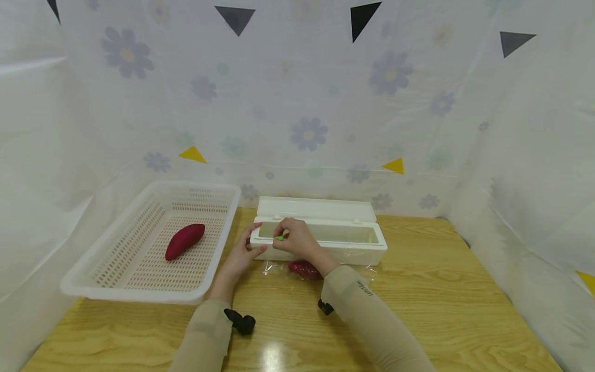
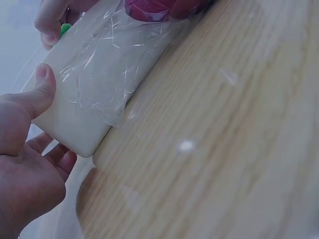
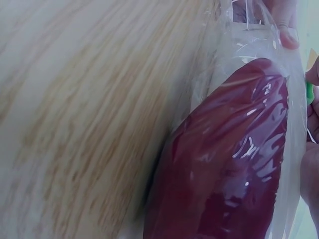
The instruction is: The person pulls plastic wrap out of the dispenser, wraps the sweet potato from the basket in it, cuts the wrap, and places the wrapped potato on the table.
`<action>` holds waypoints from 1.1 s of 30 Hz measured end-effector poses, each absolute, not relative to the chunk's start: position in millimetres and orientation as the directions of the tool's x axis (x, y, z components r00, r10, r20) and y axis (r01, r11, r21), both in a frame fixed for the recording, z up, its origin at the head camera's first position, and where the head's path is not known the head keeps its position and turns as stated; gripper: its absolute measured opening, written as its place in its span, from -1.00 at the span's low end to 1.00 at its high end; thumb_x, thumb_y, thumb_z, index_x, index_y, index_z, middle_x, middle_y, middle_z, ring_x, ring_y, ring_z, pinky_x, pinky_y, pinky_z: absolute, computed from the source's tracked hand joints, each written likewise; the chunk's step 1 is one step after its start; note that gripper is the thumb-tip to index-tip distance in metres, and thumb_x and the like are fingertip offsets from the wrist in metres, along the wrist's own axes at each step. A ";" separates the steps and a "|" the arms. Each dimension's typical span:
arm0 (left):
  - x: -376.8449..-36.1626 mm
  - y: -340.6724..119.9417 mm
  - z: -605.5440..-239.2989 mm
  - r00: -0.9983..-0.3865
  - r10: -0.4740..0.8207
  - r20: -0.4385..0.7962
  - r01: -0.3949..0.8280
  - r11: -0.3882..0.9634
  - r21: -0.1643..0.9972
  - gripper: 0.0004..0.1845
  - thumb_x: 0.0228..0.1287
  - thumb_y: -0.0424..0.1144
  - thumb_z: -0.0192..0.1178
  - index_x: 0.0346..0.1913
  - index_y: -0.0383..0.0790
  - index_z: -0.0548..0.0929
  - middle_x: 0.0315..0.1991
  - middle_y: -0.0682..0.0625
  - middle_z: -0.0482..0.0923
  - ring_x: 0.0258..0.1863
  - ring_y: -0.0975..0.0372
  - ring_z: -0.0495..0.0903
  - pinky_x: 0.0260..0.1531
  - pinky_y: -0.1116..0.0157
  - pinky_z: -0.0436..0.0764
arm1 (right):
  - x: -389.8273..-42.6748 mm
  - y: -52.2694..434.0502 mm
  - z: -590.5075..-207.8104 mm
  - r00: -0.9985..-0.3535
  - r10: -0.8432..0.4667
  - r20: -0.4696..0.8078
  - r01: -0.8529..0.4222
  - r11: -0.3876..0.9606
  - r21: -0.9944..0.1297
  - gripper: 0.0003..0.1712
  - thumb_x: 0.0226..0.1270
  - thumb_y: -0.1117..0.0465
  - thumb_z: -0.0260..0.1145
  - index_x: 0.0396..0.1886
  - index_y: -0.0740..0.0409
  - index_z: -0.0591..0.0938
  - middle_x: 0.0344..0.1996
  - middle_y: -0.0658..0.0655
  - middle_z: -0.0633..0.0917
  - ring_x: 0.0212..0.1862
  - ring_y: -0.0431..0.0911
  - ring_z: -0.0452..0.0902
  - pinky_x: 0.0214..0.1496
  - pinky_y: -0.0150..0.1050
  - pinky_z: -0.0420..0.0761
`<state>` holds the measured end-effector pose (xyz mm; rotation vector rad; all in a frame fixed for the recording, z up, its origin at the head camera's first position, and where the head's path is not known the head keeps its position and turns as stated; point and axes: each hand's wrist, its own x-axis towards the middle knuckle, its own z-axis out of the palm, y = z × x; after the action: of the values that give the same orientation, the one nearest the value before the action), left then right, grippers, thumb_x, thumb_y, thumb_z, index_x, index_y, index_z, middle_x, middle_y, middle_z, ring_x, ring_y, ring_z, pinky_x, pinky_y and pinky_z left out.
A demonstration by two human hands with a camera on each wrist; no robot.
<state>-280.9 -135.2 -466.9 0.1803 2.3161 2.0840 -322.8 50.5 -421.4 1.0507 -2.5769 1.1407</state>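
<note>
Head: left hand [image 1: 239, 260] at box [image 1: 349, 245] edge, tabletop [image 1: 427, 279] rightward

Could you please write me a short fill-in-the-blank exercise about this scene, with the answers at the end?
1. The small tab pinched by the right hand is coloured ____.
2. The left hand holds the white box at its ____ end, as the person sees it.
3. The lid of the white box is not shut but ____.
4. The number of dark red items lying in the white basket is ____.

Missing words: green; left; open; one.
</note>
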 end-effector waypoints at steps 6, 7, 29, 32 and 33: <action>-280.1 -133.9 -465.9 -0.990 0.124 0.061 0.073 0.093 0.993 -0.29 0.29 -0.35 0.17 0.42 0.10 0.14 0.24 -0.29 0.27 0.05 0.03 0.43 -0.10 0.32 0.47 | -324.0 52.2 -421.9 -0.771 -0.534 0.348 -0.618 0.493 -0.612 -0.93 0.00 0.32 0.34 -0.46 0.11 0.63 -0.40 -0.01 0.61 -0.29 -0.21 0.52 -0.19 -0.49 0.58; -280.4 -134.3 -466.3 -0.990 0.127 0.059 0.070 0.091 0.993 -0.29 0.29 -0.35 0.17 0.42 0.12 0.14 0.25 -0.28 0.26 0.06 0.03 0.43 -0.09 0.32 0.48 | -324.5 52.2 -421.7 -0.773 -0.537 0.338 -0.613 0.492 -0.618 -0.94 0.02 0.32 0.34 -0.46 0.11 0.63 -0.39 -0.01 0.61 -0.28 -0.21 0.53 -0.18 -0.48 0.58; -277.4 -129.5 -464.2 -0.999 0.047 0.027 0.036 0.201 0.979 -0.19 0.15 0.10 0.29 0.41 0.23 0.12 0.47 -0.22 -0.05 0.39 -0.16 0.04 0.25 -0.21 0.13 | -326.9 64.1 -416.6 -0.658 -0.670 0.345 -0.732 0.459 -0.503 -0.85 0.23 0.09 0.35 -0.28 0.04 0.68 -0.34 -0.03 0.66 -0.14 0.06 0.49 -0.04 -0.12 0.47; -279.4 -125.6 -465.2 -0.999 0.007 0.043 0.044 0.239 0.970 -0.22 0.14 0.17 0.25 0.39 0.21 0.15 0.45 -0.24 0.01 0.40 -0.17 0.04 0.26 -0.23 0.11 | -327.2 64.1 -417.7 -0.648 -0.668 0.366 -0.745 0.455 -0.488 -0.83 0.22 0.11 0.36 -0.24 0.06 0.69 -0.35 -0.02 0.66 -0.17 0.08 0.49 -0.06 -0.16 0.47; -280.0 -124.6 -465.6 -0.999 -0.004 0.046 0.043 0.252 0.967 -0.23 0.14 0.18 0.25 0.38 0.22 0.16 0.45 -0.24 0.02 0.41 -0.17 0.01 0.27 -0.23 0.09 | -327.1 64.3 -418.0 -0.646 -0.668 0.370 -0.748 0.457 -0.481 -0.83 0.22 0.11 0.36 -0.23 0.06 0.69 -0.35 -0.02 0.66 -0.18 0.07 0.50 -0.07 -0.18 0.47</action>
<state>-280.0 -124.6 -465.6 0.0396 2.5161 1.9442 -327.1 64.3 -418.0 1.2553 -2.5707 0.9477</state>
